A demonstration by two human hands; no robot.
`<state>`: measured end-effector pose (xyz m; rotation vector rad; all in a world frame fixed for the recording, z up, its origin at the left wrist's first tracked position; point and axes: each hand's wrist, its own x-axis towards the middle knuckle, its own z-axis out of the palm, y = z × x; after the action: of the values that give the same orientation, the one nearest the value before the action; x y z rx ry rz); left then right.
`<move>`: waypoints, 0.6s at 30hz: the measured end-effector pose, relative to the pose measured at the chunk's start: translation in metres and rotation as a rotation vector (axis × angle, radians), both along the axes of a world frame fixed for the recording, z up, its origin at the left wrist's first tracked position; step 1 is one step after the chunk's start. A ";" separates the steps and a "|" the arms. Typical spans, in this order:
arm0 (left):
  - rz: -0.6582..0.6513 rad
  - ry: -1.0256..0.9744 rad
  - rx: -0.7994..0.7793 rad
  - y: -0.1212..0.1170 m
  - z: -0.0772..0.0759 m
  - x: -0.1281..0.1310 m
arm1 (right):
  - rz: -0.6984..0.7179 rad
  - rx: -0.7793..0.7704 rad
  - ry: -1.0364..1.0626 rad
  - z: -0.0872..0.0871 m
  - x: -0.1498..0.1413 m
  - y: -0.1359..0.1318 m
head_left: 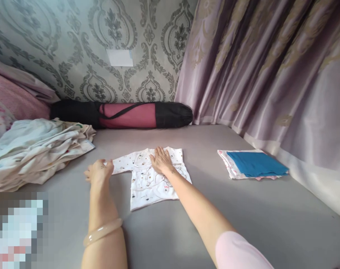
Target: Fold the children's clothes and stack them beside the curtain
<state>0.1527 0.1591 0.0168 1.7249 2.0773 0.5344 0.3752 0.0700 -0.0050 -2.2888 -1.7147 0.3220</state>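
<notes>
A small white baby shirt [147,183] with tiny prints lies spread on the grey bed surface [187,231]. My right hand [160,160] lies flat and open on the shirt's upper middle, fingers stretched out. My left hand [98,170] is closed in a pinch on the end of the shirt's left sleeve [120,164]. A pale bangle [102,231] sits on my left wrist.
A heap of unfolded pale clothes [35,149] lies at the left. A folded stack with a blue piece on top [254,164] sits at the right. A black and red roll bag [125,115] lies along the wall. Curtains [271,74] hang at the right.
</notes>
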 end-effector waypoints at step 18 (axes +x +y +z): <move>0.335 -0.081 -0.047 0.004 -0.012 -0.021 | -0.230 -0.090 -0.129 0.000 0.055 -0.029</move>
<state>0.1322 0.1629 0.0050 1.3114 2.3128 0.6346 0.4302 0.0410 -0.0052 -2.5932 -1.4983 0.2122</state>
